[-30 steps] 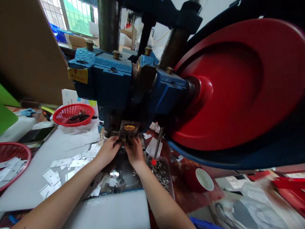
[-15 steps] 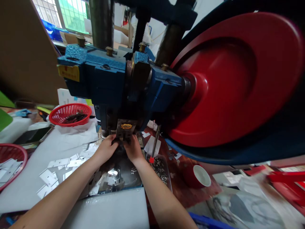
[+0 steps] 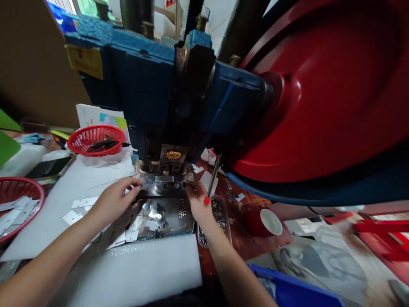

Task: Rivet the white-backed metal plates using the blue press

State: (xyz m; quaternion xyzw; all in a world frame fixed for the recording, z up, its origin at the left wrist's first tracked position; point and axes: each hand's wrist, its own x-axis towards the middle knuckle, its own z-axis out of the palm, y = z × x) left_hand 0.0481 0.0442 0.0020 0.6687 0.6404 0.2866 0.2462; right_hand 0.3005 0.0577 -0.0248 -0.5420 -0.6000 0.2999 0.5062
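In the head view, my left hand (image 3: 119, 195) is at the left end of the press's lower die (image 3: 159, 187). Its thumb and forefinger are apart with nothing seen between them. At the die's right end is my right hand (image 3: 198, 202), fingers loosely bent and apart, with no held thing visible. A small flat metal piece (image 3: 164, 179) shows on the die, below the punch holder (image 3: 173, 158) of the blue press (image 3: 143, 85). Small bent metal parts (image 3: 156, 215) lie on the metal plate in front of the die.
A large red flywheel (image 3: 319, 98) fills the right side. White flat strips (image 3: 79, 204) lie left of my arm; red baskets (image 3: 123, 145) stand further left. Beside my right wrist are a red-tipped lever (image 3: 213, 179) and a plastic box (image 3: 228, 226) of small metal parts. A cup (image 3: 271, 221) stands beyond.
Both hands have drawn apart from under the punch, left hand leftward and right hand rightward, exposing the die. The view has tilted down and moved closer.
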